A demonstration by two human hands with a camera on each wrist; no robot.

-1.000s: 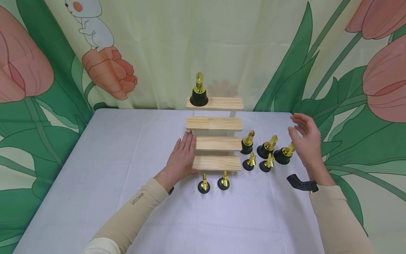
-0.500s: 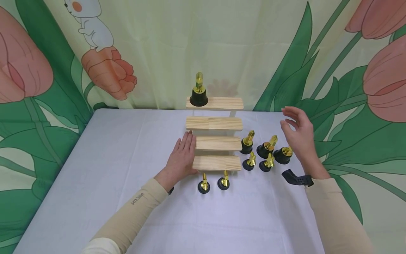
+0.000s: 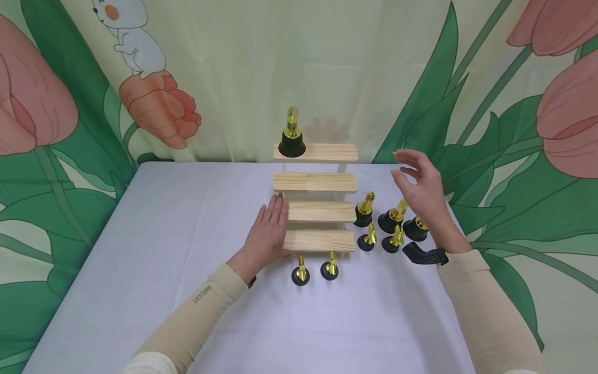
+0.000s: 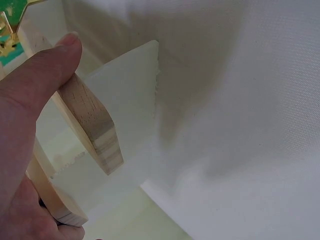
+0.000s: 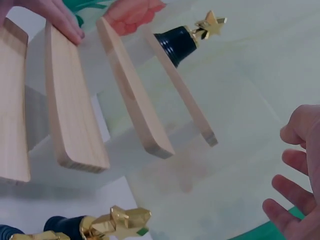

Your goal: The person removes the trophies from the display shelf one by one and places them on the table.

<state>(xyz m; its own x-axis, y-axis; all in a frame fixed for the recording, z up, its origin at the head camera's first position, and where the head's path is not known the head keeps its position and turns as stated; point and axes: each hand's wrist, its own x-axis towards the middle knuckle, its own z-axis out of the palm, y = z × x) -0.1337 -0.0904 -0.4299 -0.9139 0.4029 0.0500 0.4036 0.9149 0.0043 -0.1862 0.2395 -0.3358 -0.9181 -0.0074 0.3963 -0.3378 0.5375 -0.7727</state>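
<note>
A stepped wooden display shelf (image 3: 322,212) stands at the table's middle. My left hand (image 3: 267,227) rests on its left end with straight fingers; in the left wrist view the thumb (image 4: 62,57) lies over a plank's edge. One star-topped gold trophy (image 3: 291,136) with a black base stands upright at the left of the top tier. My right hand (image 3: 422,189), fingers bent and apart with nothing between them, hovers above the trophies right of the shelf. It partly covers the rightmost trophy (image 3: 415,229). In the right wrist view, my right hand (image 5: 302,172) is away from the planks.
Several trophies (image 3: 390,222) stand at the shelf's right, larger ones behind smaller ones. Two small trophies (image 3: 300,275) are in front of the lowest tier. A white cloth covers the table (image 3: 210,208); a printed curtain (image 3: 233,78) hangs behind.
My right hand has moved left and away from me, toward the shelf, still holding nothing. The left hand and the trophies have stayed in place.
</note>
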